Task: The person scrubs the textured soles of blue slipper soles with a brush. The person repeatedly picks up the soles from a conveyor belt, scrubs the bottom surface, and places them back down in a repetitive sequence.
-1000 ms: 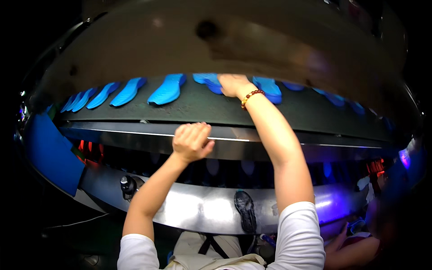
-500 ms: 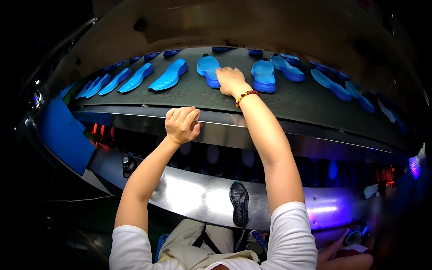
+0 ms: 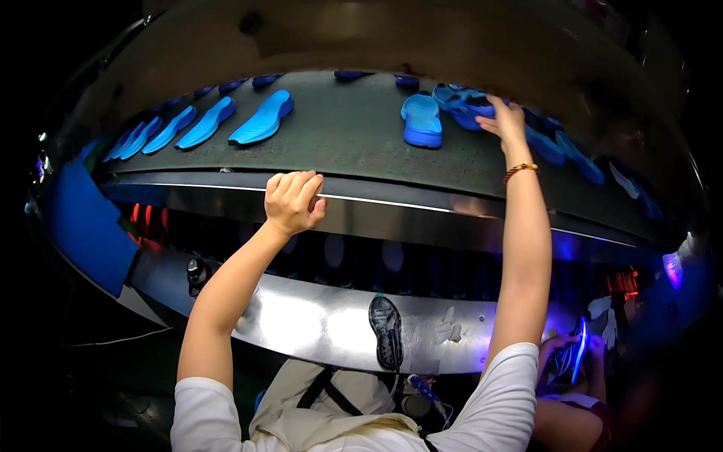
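Note:
My right hand reaches over the right part of a dark conveyor belt. Its thumb and fingers close about the end of a blue shoe sole, which overlaps other soles and is partly hidden. Just left of it lies another blue shoe sole, upper face showing. My left hand is curled against the conveyor's metal edge, fingers bent over it. A bead bracelet circles my right wrist.
More blue soles lie along the belt's left side and far edge. A dark hood overhangs the belt. Below, a metal shelf holds a black shoe upper. At lower right, a person's hands hold a shoe under violet light.
My right hand has moved right, and the sole it touched at the belt's middle is gone from there. My left hand stays at the metal edge. The view has shifted slightly.

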The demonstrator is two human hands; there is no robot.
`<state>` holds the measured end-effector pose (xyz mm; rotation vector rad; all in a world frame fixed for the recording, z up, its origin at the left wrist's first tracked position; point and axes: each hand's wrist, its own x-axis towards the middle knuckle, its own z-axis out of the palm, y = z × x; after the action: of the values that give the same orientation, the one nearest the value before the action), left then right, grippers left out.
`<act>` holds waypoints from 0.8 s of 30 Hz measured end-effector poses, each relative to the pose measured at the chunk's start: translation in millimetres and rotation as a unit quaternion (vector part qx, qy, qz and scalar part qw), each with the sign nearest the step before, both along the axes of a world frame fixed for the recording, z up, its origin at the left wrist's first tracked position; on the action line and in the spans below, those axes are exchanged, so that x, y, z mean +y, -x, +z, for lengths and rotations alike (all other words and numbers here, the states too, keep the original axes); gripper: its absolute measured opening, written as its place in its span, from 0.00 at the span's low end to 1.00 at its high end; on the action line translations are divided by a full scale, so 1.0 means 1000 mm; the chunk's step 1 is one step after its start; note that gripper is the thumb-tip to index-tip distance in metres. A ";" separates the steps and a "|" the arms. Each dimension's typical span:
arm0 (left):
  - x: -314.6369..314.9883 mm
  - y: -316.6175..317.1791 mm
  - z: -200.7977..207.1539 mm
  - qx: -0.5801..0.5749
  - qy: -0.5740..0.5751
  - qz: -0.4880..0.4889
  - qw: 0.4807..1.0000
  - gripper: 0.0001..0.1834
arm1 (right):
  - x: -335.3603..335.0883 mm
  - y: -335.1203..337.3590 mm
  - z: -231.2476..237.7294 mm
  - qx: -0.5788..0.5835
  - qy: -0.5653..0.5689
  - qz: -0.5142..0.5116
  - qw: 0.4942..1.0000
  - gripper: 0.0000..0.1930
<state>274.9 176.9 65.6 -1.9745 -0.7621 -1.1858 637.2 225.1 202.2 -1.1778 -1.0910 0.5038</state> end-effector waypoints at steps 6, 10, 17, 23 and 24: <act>0.002 0.006 -0.001 -0.007 0.021 -0.027 0.999 0.16 | -0.055 -0.018 -0.002 0.088 0.066 -0.124 0.986 0.26; 0.004 0.010 -0.003 -0.017 0.017 -0.058 0.998 0.15 | -0.099 -0.008 0.002 0.081 0.076 -0.193 0.975 0.26; 0.005 0.009 -0.003 -0.065 0.059 -0.120 0.989 0.14 | -0.169 0.034 0.032 0.057 0.093 -0.243 0.964 0.23; -0.034 0.039 -0.009 -0.114 0.197 -0.215 0.950 0.16 | -0.234 0.116 0.035 -0.055 0.003 -0.202 0.978 0.22; -0.052 0.047 -0.020 -0.154 0.302 -0.273 0.900 0.17 | -0.249 0.134 0.023 -0.073 -0.043 -0.205 0.975 0.20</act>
<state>227.9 125.3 45.4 -2.6660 -0.8297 -1.7827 503.5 -23.9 224.7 -1.3358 -0.9491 0.0500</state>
